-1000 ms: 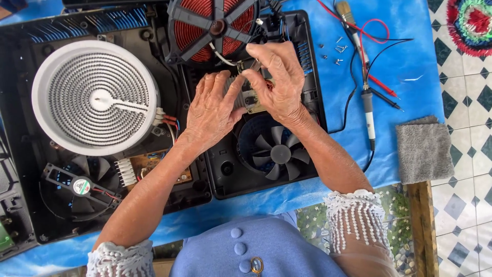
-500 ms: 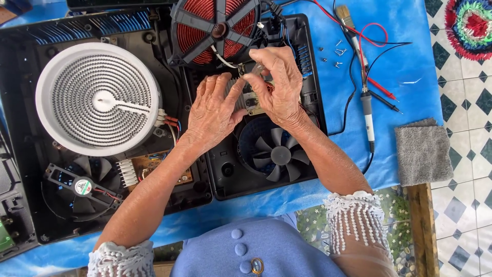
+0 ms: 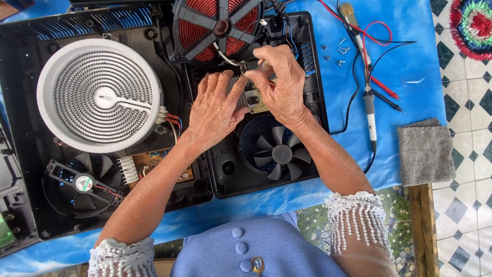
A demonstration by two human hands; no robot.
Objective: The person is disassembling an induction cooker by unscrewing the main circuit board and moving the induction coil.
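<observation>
— Both hands have barely shifted since a moment ago; the right hand (image 3: 279,84) has lifted its fingertips a little higher on the part, and the view has drifted slightly.

— What is it holding?

— Its fingers (image 3: 261,61) are pinched narrow on the top edge of a small circuit board (image 3: 254,97), which sits in the middle of the frame inside the open black cooktop housing (image 3: 312,92), just below the red coil (image 3: 218,25) and above the black fan (image 3: 277,151).

— And the left hand (image 3: 218,110)?

— Flat, fingers spread only slightly, resting against the board's left side and holding nothing.

— How would you do this well?

— I'd judge a slow, even grip best: steady with the flat hand, keep the pinch on the board's edge, and mind the thin wires running up to the coil.

— Anything else changed?

— No. The white heating spiral (image 3: 100,95) stays at the left, and the soldering iron (image 3: 370,110), brush (image 3: 353,23), screws (image 3: 338,51) and grey cloth (image 3: 425,151) lie as before on the blue-covered table (image 3: 410,77) at the right.
</observation>
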